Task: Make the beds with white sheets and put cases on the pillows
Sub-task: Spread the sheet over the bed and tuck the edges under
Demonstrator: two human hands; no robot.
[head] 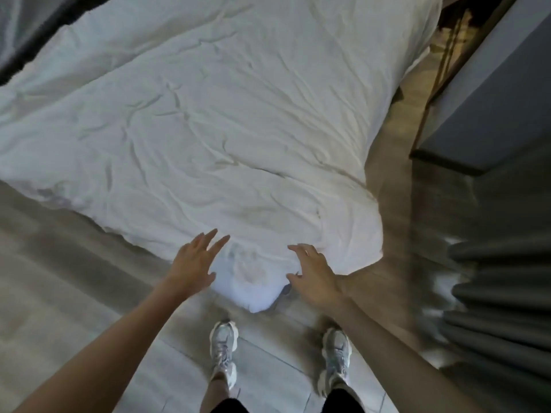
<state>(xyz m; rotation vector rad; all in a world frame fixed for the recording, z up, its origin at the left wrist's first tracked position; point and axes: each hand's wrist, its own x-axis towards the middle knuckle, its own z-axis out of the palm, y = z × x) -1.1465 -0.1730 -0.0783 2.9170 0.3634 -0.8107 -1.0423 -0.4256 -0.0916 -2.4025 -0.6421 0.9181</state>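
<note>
Grey floor (59, 248) is filling the lower frame; wrinkled white sheet (208, 129) is lying spread above. Left hand (192, 263) and right hand (313, 275) are flanking its near corner, fingers loose, grasping nothing (likely to smooth it).

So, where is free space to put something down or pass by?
The white sheet is bare all over, only wrinkled. The floor left of the near corner is open. Tight: the strip between sheet edge, grey cabinet and curtain. The left hand and right hand occupy the corner.
</note>
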